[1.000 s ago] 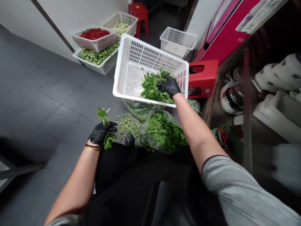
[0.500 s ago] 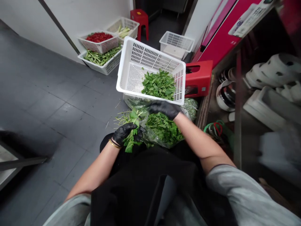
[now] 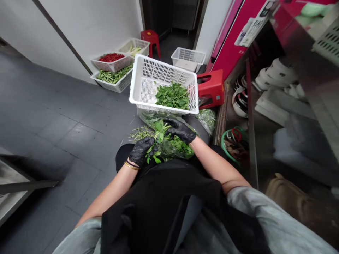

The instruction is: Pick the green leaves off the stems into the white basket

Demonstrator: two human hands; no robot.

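My left hand (image 3: 143, 150), in a black glove, is closed around a small bunch of leafy greens (image 3: 159, 131), with leaves sticking out above and below the fist. My right hand (image 3: 181, 130), also black-gloved, has its fingers curled about the upper leaves of that bunch; its fingertips are partly hidden among them. Beneath the hands, a clear plastic bag (image 3: 169, 150) with more greens (image 3: 182, 144) lies at my lap. Just beyond stands a white slotted basket (image 3: 144, 84) holding a pile of picked leaves (image 3: 173, 96).
Thin bare stems (image 3: 140, 133) lie left of the bag. Behind are baskets of red chillies (image 3: 111, 57) and green vegetables (image 3: 112, 76), and a red stool (image 3: 150, 38). Another red stool (image 3: 212, 88) lies beside the white basket. At right, a metal shelf (image 3: 251, 141) holds containers.
My right hand has come from under the basket's edge back to the bunch in my left hand. The bunch now points more upward. The camera view has shifted slightly.
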